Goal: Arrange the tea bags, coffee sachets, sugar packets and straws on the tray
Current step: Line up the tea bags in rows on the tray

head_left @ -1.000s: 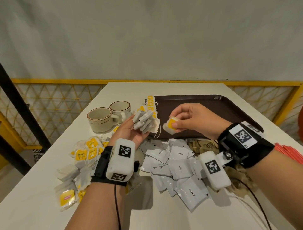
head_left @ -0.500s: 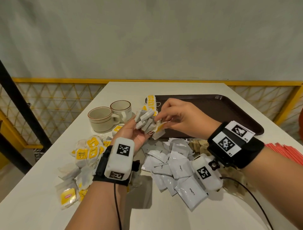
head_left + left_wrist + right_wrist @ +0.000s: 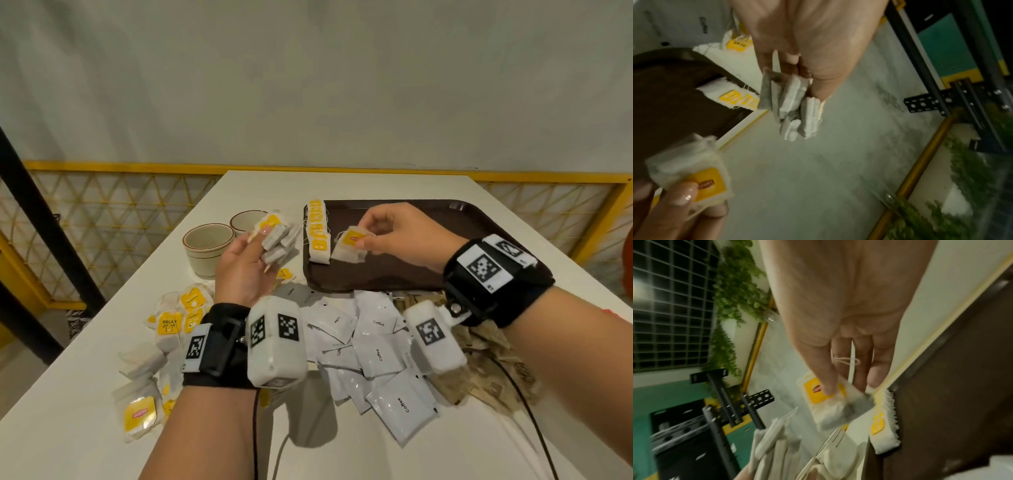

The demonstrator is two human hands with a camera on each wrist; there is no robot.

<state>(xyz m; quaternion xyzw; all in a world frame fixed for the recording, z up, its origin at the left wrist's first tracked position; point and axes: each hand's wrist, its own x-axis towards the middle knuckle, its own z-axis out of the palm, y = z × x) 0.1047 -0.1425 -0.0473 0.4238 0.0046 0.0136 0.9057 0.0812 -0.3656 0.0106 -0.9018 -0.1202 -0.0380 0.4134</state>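
My left hand holds a bunch of several tea bags above the table, left of the dark brown tray. My right hand pinches one tea bag with a yellow tag just over the tray's left part. A row of tea bags stands along the tray's left edge, beside the pinched bag. Loose tea bags lie on the table at the left.
Two cream cups stand left of the tray. White coffee sachets are piled at the table's front, brown packets to their right under my right wrist. Red straws show at the right edge. A yellow railing borders the table.
My right hand took one tea bag from the bunch in my left hand and carried it right, over the tray next to the row. My left hand turned and rose a little.
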